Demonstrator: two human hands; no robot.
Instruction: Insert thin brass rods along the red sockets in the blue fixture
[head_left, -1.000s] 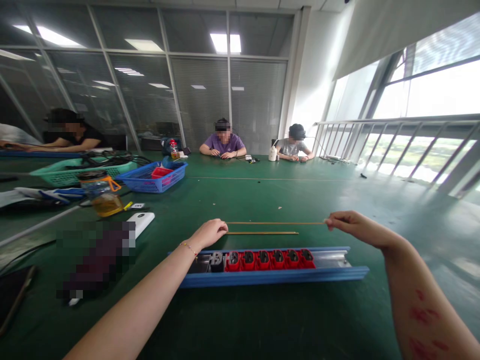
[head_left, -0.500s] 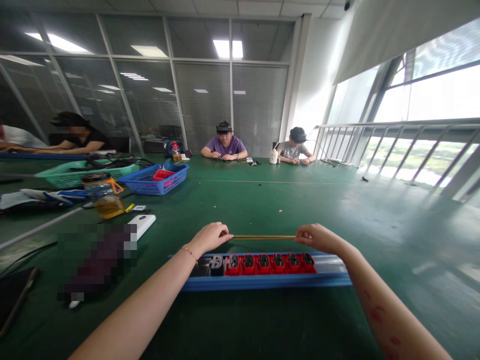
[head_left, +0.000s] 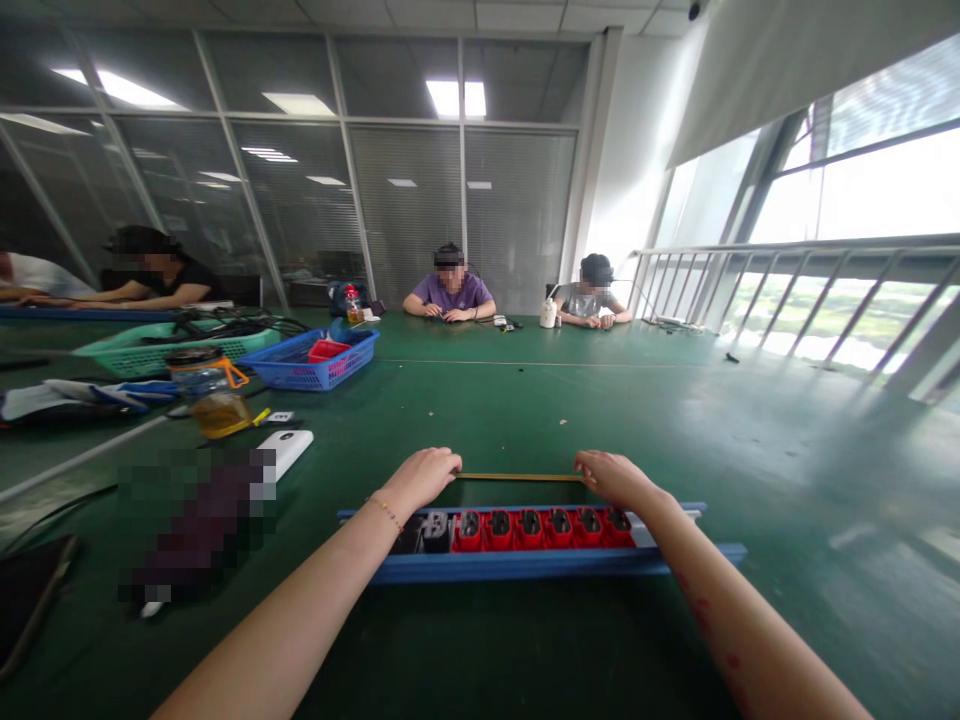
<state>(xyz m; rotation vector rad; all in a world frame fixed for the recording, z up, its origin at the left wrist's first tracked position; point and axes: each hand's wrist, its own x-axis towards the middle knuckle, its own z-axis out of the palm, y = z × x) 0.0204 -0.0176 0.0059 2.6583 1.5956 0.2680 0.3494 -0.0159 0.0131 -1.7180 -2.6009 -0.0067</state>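
Note:
A thin yellowish strip (head_left: 519, 477) is stretched level between my two hands, just beyond a long blue rail (head_left: 525, 566). My left hand (head_left: 429, 474) pinches its left end, and my right hand (head_left: 609, 474) is closed on it at the right. Several red blocks (head_left: 529, 532) with dark tops stand in a row in the rail's channel. Left of them in the channel sits a dark block with a grey top (head_left: 436, 532). My forearms pass over both ends of the rail.
To the left are a white power bank (head_left: 289, 450), a jar of amber liquid (head_left: 217, 405), a blue basket (head_left: 307, 368), a green basket (head_left: 150, 348) and a dark phone (head_left: 30, 590). People sit at the table's far side and far left.
My right hand has moved a little to the left, so the visible strip between my hands is shorter. More of the rail's right end now shows. My left hand has shifted slightly left.

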